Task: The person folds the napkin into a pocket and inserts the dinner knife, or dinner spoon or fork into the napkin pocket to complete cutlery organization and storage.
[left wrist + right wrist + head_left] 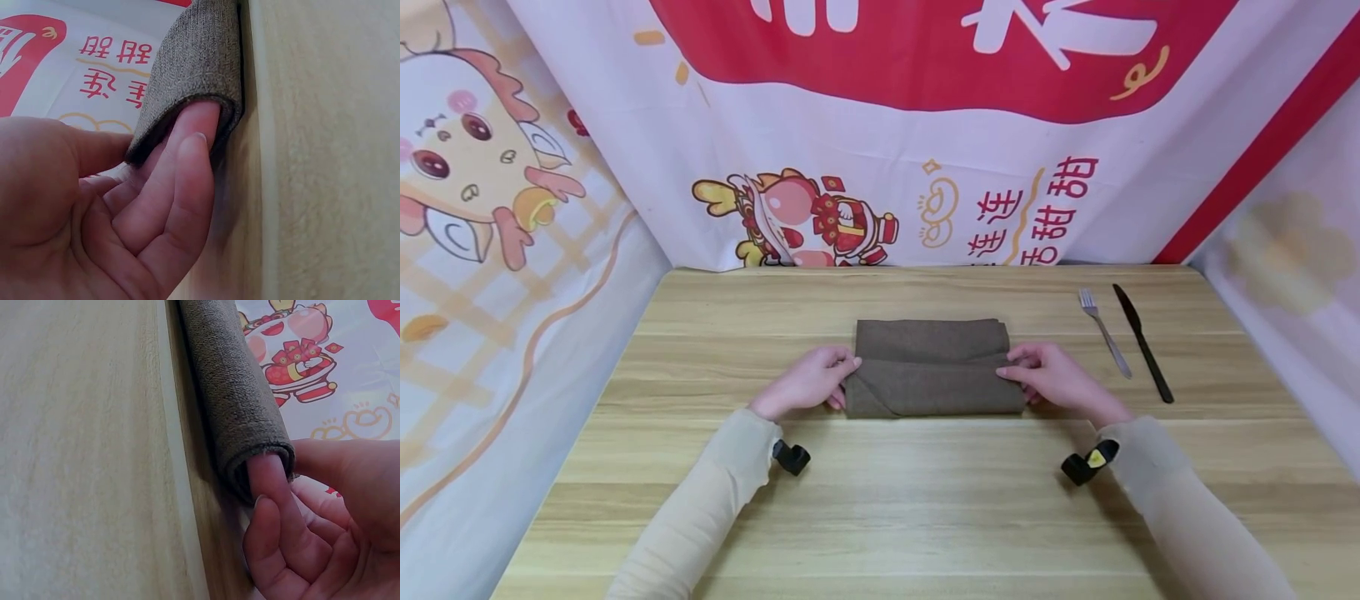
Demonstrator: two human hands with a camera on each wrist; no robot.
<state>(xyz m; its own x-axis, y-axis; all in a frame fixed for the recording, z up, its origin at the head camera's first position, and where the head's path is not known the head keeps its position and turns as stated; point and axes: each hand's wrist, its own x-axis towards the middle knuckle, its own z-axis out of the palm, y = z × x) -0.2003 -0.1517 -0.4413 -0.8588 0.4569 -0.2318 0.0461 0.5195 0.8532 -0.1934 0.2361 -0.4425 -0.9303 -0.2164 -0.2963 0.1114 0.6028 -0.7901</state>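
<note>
A dark brown cloth lies on the wooden table, folded into a wide strip with its near part turned over in a loose roll. My left hand pinches the left end of that fold, thumb on top and fingers tucked inside, as the left wrist view shows on the cloth. At the opposite end my right hand grips the fold the same way. In the right wrist view a finger sits inside the rolled cloth, with the thumb over its outer side.
A fork with a metallic look and a black knife lie at the right of the table, beyond my right hand. Printed fabric hangs along the back and both sides.
</note>
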